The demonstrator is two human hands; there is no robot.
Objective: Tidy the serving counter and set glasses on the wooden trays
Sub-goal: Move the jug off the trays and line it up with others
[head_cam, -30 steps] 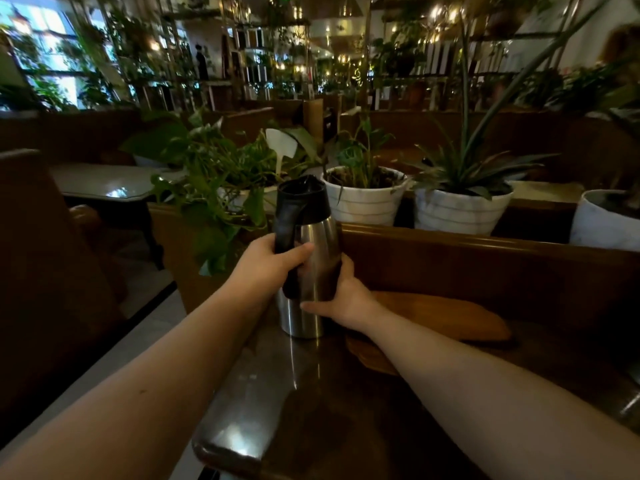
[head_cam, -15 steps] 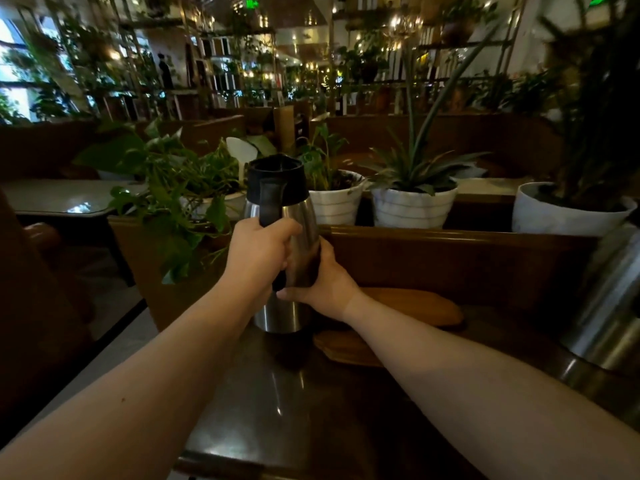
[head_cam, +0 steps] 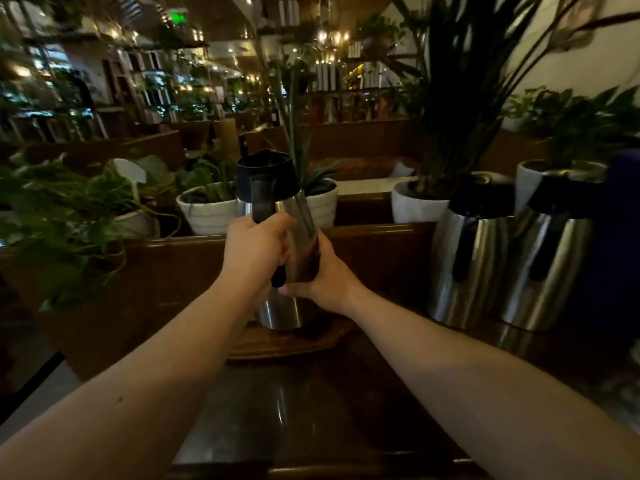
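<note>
Both your hands grasp a steel jug: left hand clenched on its handle, right hand steadying it above a wooden tray.

Both bare forearms reach forward and converge. The left hand is curled into a closed fist, knuckles up; the right hand cups inward beside it, thumb pointing left.

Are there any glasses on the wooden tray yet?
No. The wooden tray carries only the steel jug, held by the left hand and right hand.
</note>
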